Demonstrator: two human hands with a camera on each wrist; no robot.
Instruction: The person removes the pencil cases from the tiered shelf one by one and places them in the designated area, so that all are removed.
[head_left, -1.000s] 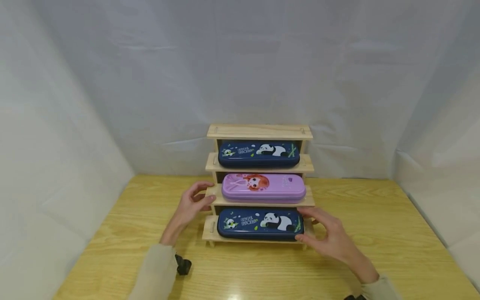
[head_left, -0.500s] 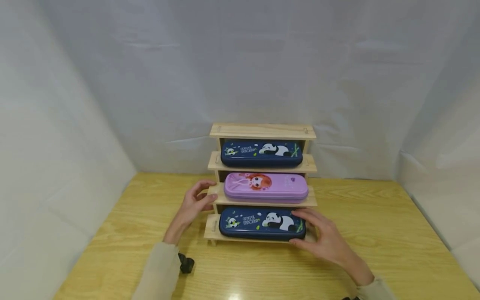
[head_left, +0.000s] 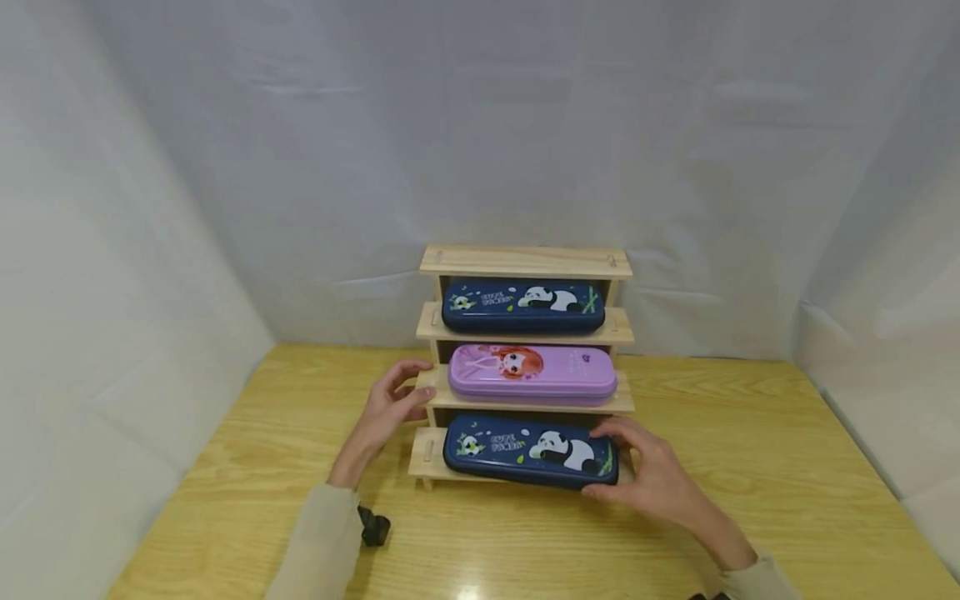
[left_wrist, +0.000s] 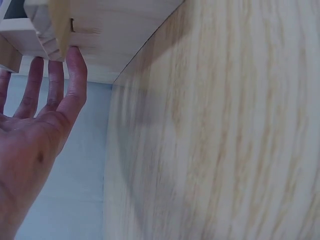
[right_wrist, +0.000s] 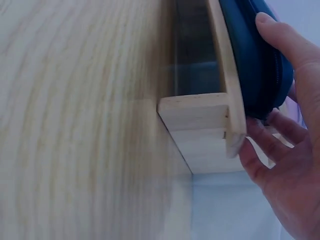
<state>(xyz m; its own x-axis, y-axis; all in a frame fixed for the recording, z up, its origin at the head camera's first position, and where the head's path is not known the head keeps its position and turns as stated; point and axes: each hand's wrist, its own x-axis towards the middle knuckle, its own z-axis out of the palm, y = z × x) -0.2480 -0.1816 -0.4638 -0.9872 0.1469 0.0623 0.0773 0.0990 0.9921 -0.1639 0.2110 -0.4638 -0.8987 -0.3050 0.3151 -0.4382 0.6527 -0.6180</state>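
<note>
A stepped wooden shelf rack [head_left: 525, 262] bears three pencil cases, one on each lower step. My right hand [head_left: 652, 471] grips the right end of the bottom navy panda pencil case [head_left: 517, 446], thumb at its front edge and fingers at the back. That case lies askew, its right end jutting past the shelf's front edge; the right wrist view shows the thumb on its zipped side [right_wrist: 255, 55]. My left hand [head_left: 386, 408] holds the left end of the middle shelf, thumb on the front part; in the left wrist view its fingers [left_wrist: 75, 75] touch the wood.
A purple pencil case [head_left: 532, 373] with a cartoon girl sits on the middle step. Another navy panda pencil case [head_left: 522, 307] sits on the step above it. The rack stands on a wooden table [head_left: 247, 467], with a white curtain [head_left: 525, 125] behind.
My right hand has shifted its hold along the bottom pencil case and swung the case's right end forward and slightly rightward. The left hand keeps its place on the rack.
</note>
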